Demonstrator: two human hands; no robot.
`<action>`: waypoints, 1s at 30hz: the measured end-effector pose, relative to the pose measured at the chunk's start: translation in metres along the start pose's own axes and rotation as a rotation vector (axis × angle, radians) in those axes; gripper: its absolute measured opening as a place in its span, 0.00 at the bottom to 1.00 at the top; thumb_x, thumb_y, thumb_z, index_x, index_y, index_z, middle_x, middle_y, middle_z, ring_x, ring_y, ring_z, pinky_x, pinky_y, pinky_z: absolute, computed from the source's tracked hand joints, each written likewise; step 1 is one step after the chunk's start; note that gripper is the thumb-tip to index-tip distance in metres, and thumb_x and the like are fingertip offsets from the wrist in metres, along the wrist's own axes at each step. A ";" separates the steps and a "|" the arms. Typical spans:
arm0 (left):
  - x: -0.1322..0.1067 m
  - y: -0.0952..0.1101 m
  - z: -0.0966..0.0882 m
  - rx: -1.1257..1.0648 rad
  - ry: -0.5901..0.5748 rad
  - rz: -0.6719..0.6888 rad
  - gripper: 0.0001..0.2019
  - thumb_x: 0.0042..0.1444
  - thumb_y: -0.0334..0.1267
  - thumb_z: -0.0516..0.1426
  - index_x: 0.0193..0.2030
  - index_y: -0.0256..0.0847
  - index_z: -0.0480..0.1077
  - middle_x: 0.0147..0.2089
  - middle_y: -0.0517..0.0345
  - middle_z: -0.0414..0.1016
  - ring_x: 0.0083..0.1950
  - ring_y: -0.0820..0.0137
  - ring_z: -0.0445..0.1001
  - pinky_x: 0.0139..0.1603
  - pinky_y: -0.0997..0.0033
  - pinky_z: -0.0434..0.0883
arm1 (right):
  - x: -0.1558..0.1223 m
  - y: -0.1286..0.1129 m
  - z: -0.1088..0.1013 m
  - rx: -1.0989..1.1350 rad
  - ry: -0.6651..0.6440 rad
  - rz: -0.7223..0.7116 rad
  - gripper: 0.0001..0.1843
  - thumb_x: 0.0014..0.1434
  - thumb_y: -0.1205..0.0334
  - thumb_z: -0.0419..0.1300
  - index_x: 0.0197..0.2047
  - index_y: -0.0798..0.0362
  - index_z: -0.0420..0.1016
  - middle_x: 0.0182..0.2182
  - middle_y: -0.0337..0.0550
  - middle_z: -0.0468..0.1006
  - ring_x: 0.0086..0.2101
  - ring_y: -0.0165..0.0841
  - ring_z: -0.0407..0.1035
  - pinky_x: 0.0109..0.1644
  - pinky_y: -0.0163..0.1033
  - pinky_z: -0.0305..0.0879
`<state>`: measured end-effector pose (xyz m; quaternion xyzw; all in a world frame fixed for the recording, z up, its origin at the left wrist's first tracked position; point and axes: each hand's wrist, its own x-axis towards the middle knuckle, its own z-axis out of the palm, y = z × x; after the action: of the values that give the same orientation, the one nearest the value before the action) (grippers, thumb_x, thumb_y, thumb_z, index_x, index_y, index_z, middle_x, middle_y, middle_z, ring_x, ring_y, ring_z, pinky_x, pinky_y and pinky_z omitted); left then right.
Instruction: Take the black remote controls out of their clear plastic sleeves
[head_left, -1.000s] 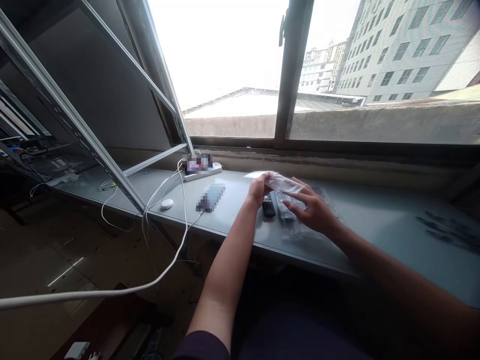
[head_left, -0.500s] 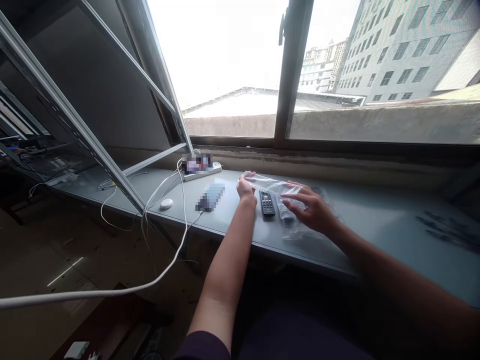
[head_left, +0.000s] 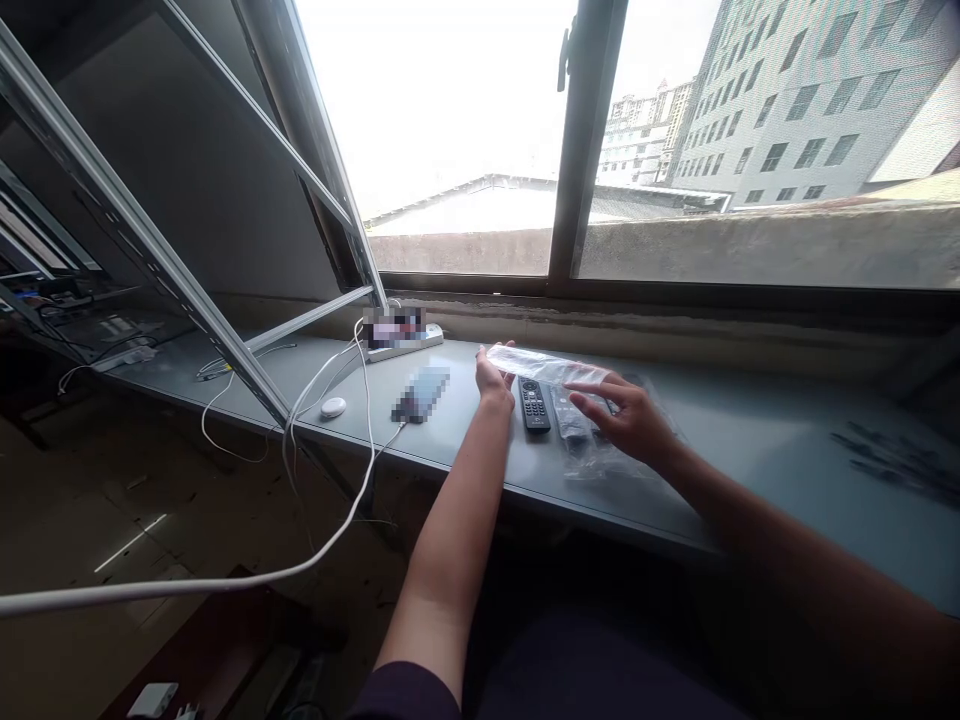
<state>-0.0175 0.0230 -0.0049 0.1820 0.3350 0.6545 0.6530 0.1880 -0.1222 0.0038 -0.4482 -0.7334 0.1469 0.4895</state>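
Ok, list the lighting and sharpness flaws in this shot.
Head view: sky through the window is blown out white, the wall beside it deep in shadow. Head view again: phone and power strip are blurred patches; the plastic bag in the left hand glints.

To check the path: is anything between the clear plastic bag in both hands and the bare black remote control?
Nothing visible. The clear plastic bag is held over the far end of the black remote control; another bagged remote lies beside it.
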 end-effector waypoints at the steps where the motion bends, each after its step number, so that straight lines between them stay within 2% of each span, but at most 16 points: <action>1: -0.002 0.000 0.001 0.009 -0.049 0.000 0.30 0.69 0.65 0.64 0.64 0.42 0.80 0.62 0.42 0.88 0.62 0.57 0.85 0.47 0.69 0.79 | 0.001 0.001 -0.001 0.079 -0.012 0.072 0.24 0.75 0.33 0.70 0.58 0.39 0.95 0.59 0.51 0.91 0.63 0.60 0.84 0.70 0.69 0.81; 3: -0.006 0.001 0.004 0.018 -0.151 0.017 0.38 0.63 0.69 0.69 0.69 0.45 0.78 0.67 0.43 0.86 0.67 0.53 0.83 0.43 0.70 0.77 | 0.005 0.004 -0.002 0.319 -0.023 0.197 0.24 0.75 0.32 0.69 0.58 0.40 0.95 0.60 0.50 0.91 0.64 0.61 0.84 0.70 0.71 0.81; 5: -0.012 0.003 0.007 0.015 -0.239 0.030 0.43 0.59 0.72 0.70 0.73 0.48 0.76 0.73 0.43 0.82 0.71 0.51 0.80 0.38 0.71 0.72 | 0.009 0.006 -0.004 0.596 -0.018 0.272 0.24 0.75 0.33 0.67 0.58 0.39 0.94 0.69 0.48 0.87 0.68 0.61 0.80 0.71 0.73 0.80; 8: -0.019 0.006 0.010 0.010 -0.360 0.012 0.43 0.60 0.71 0.71 0.75 0.52 0.75 0.76 0.44 0.80 0.74 0.49 0.78 0.34 0.71 0.69 | 0.015 0.002 -0.009 0.821 -0.045 0.347 0.28 0.79 0.32 0.59 0.65 0.36 0.90 0.78 0.43 0.78 0.71 0.61 0.78 0.71 0.76 0.78; 12: -0.026 0.006 0.012 0.052 -0.460 -0.002 0.35 0.61 0.63 0.74 0.70 0.51 0.78 0.74 0.41 0.80 0.73 0.47 0.78 0.37 0.70 0.73 | 0.017 -0.006 -0.016 0.849 -0.036 0.374 0.36 0.80 0.30 0.50 0.74 0.37 0.85 0.75 0.48 0.80 0.70 0.63 0.79 0.70 0.81 0.77; 17: -0.030 0.002 0.012 0.184 -0.524 0.001 0.30 0.58 0.54 0.78 0.65 0.52 0.81 0.73 0.44 0.82 0.72 0.49 0.79 0.44 0.69 0.76 | 0.017 0.002 -0.019 0.747 -0.064 0.299 0.40 0.81 0.29 0.44 0.76 0.40 0.82 0.71 0.52 0.84 0.71 0.61 0.78 0.71 0.80 0.76; 20: -0.029 -0.001 0.011 0.299 -0.528 0.055 0.30 0.56 0.52 0.79 0.64 0.52 0.84 0.69 0.47 0.84 0.69 0.52 0.81 0.48 0.70 0.75 | 0.017 0.012 -0.019 0.720 -0.144 0.276 0.42 0.81 0.28 0.42 0.78 0.40 0.80 0.74 0.52 0.82 0.71 0.60 0.78 0.71 0.78 0.77; 22: -0.027 -0.003 0.011 0.323 -0.501 0.077 0.27 0.58 0.53 0.78 0.63 0.51 0.85 0.68 0.48 0.85 0.67 0.54 0.83 0.48 0.70 0.74 | 0.016 0.015 -0.019 0.689 -0.156 0.277 0.43 0.80 0.27 0.41 0.79 0.40 0.79 0.75 0.52 0.81 0.71 0.61 0.78 0.70 0.78 0.78; 26: -0.021 -0.006 0.011 0.289 -0.441 0.031 0.21 0.66 0.56 0.69 0.59 0.47 0.86 0.69 0.47 0.84 0.64 0.53 0.85 0.48 0.67 0.73 | 0.015 0.009 -0.019 0.757 -0.100 0.355 0.42 0.80 0.27 0.44 0.74 0.41 0.84 0.75 0.51 0.80 0.71 0.63 0.78 0.69 0.79 0.79; 30: -0.018 -0.007 0.011 0.288 -0.450 -0.006 0.20 0.66 0.55 0.68 0.58 0.47 0.85 0.67 0.47 0.86 0.65 0.54 0.84 0.52 0.66 0.76 | 0.015 0.000 -0.017 0.837 -0.080 0.412 0.36 0.80 0.29 0.50 0.64 0.40 0.91 0.77 0.47 0.78 0.71 0.65 0.77 0.67 0.78 0.81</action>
<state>-0.0036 0.0069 0.0014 0.4128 0.2714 0.5411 0.6805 0.2004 -0.1134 0.0206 -0.3426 -0.5250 0.5415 0.5602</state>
